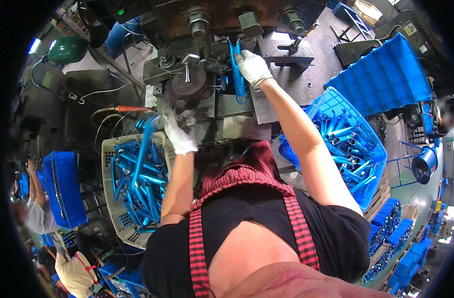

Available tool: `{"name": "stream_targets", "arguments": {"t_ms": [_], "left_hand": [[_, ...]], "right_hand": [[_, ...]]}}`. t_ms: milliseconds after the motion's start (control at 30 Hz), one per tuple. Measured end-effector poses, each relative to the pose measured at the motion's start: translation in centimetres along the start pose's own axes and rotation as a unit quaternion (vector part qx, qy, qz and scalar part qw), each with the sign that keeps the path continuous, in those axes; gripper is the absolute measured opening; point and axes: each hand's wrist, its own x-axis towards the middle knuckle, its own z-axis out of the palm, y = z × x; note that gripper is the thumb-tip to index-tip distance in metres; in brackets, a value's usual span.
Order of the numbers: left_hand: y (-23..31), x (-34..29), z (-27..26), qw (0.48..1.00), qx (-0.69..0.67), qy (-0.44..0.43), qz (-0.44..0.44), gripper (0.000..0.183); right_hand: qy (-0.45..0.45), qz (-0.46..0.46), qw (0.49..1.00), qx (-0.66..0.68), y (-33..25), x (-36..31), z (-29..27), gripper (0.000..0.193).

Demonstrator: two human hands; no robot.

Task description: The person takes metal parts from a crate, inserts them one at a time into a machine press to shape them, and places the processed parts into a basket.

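My right hand, in a white work glove, reaches into the press. Its fingers are closed at the upper part of a blue metal tube piece, which lies lengthwise between the dark steel blocks. My left hand, also gloved in white, is smeared by motion beside the round steel die; its fingers cannot be made out. Left of it, a blurred blue metal piece shows over the cream plastic crate, which holds several blue tube parts. Whether my left hand touches that piece cannot be told.
A blue plastic crate with several blue tube parts stands at my right. Behind it is a tilted blue bin. Large bolts line the press above my hands. A green lamp hangs at upper left. Other people work at far left.
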Motion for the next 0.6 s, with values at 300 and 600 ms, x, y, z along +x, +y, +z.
{"name": "stream_targets", "arguments": {"t_ms": [300, 600], "left_hand": [[-0.3, 6.4, 4.0, 0.957, 0.046, -0.143, -0.248, 0.032], [-9.6, 0.3, 13.1, 0.901, 0.094, -0.214, -0.367, 0.030]], "right_hand": [[0.000, -0.048, 0.996, -0.080, 0.7, 1.9, 3.1, 0.034], [0.106, 0.004, 0.993, 0.042, 6.2, -1.1, -0.4, 0.021]]}}
